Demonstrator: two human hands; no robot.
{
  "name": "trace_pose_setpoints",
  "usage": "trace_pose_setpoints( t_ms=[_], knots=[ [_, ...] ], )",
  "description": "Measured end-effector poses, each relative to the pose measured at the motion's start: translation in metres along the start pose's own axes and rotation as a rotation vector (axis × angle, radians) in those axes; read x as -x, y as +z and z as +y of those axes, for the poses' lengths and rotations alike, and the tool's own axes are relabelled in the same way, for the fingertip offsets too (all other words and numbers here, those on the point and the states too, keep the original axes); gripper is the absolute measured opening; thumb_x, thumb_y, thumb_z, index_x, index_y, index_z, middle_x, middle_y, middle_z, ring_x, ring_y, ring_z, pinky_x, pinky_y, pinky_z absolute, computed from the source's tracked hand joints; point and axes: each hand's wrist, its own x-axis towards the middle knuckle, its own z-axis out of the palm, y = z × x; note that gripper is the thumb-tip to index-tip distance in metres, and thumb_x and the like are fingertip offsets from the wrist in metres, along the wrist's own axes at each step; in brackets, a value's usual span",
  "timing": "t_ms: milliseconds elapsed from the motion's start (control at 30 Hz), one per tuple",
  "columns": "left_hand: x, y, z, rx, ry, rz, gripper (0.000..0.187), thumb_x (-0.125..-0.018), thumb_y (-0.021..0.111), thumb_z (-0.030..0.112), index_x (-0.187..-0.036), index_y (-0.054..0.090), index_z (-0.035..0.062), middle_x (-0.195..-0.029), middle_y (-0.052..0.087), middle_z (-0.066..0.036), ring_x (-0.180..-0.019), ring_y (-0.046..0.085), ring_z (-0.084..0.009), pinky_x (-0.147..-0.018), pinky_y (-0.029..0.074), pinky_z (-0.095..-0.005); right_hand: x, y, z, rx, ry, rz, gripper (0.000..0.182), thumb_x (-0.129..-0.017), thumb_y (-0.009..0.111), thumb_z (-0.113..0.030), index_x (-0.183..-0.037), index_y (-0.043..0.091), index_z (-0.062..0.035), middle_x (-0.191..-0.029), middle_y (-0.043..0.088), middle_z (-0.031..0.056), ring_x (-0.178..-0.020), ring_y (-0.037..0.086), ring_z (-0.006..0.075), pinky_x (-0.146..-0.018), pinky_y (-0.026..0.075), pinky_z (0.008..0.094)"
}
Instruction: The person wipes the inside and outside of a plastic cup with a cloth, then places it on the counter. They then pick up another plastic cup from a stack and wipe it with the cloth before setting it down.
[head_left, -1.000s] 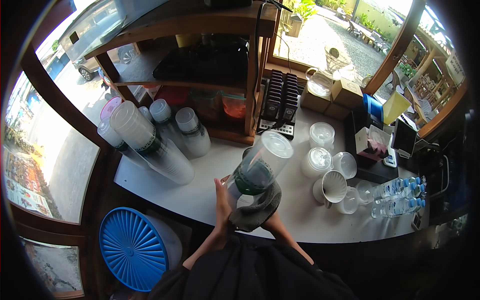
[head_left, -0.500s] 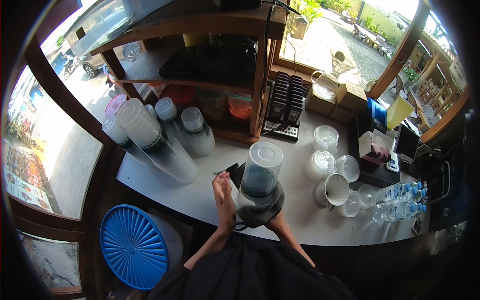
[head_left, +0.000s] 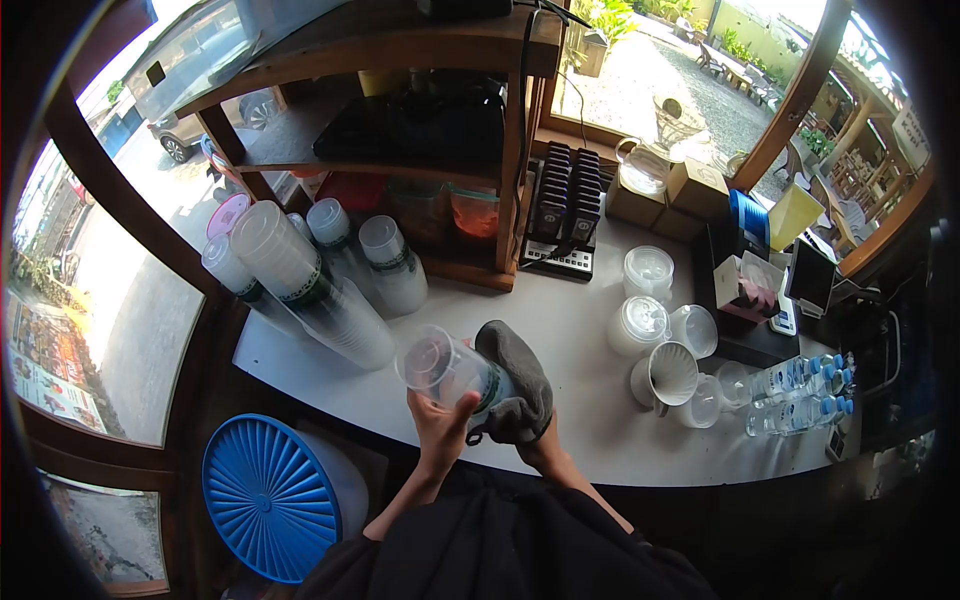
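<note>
cup [head_left: 455, 370], clear with a green band, is in the left hand [head_left: 438, 432], up over the white table [head_left: 590, 430]. it leans over, with one round end up and to the left. the left fingers are bent around it and hold it: the thumb lies on the near side, the other fingers are on the left and under, and the cup sits between them. the other end of the cup meets a gray cloth [head_left: 515, 372]. i cannot tell if that end is in the cloth or just behind it. the right hand [head_left: 546, 452] is at the cloth, but its fingers are hidden, so i cannot tell how they grip. tall stacks of cups [head_left: 345, 315] stand to the left, and a white cone [head_left: 670, 375] and water bottles [head_left: 795, 412] are to the right.
</note>
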Motion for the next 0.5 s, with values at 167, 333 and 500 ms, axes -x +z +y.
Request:
trace_pose_setpoints(
  t_ms=[167, 333, 500],
  knots=[
    [0.008, 0.009, -0.002, 0.059, -0.011, 0.034, 0.071, -0.081, 0.074, 0.032, -0.13, 0.038, -0.0032, -0.126, 0.053, -0.017, -0.118, 0.05, -0.0234, -0.103, 0.036, -0.0361, -0.013, -0.009, -0.028, -0.035, 0.217, -0.161, 0.051, -0.081, 0.065, -0.027, -0.122, 0.052, 0.0007, -0.121, 0.055, 0.021, -0.115, 0.05, 0.0367, -0.1, 0.036, 0.0449],
    [-0.002, 0.004, -0.011, -0.095, 0.03, 0.225, 0.083, -0.083, 0.065, 0.052, -0.135, 0.031, -0.0029, -0.127, 0.05, -0.015, -0.116, 0.048, -0.0227, -0.1, 0.036, -0.0351, 0.018, 0.021, -0.004, 0.383, -0.338, -0.164, 0.062, -0.086, 0.053, -0.04, -0.133, 0.043, -0.0002, -0.138, 0.042, 0.0215, -0.133, 0.032, 0.0392, -0.114, 0.008, 0.0549],
    [0.006, -0.008, -0.01, -0.073, -0.165, 0.015, 0.083, -0.079, 0.07, 0.049, -0.132, 0.035, -0.0049, -0.127, 0.049, -0.014, -0.116, 0.047, -0.0207, -0.098, 0.036, -0.0342, 0.005, 0.016, -0.026, 0.527, -0.534, -0.248, 0.055, -0.086, 0.052, -0.036, -0.129, 0.048, -0.0011, -0.13, 0.048, 0.0209, -0.125, 0.042, 0.0361, -0.111, 0.018, 0.0481]
  ],
)
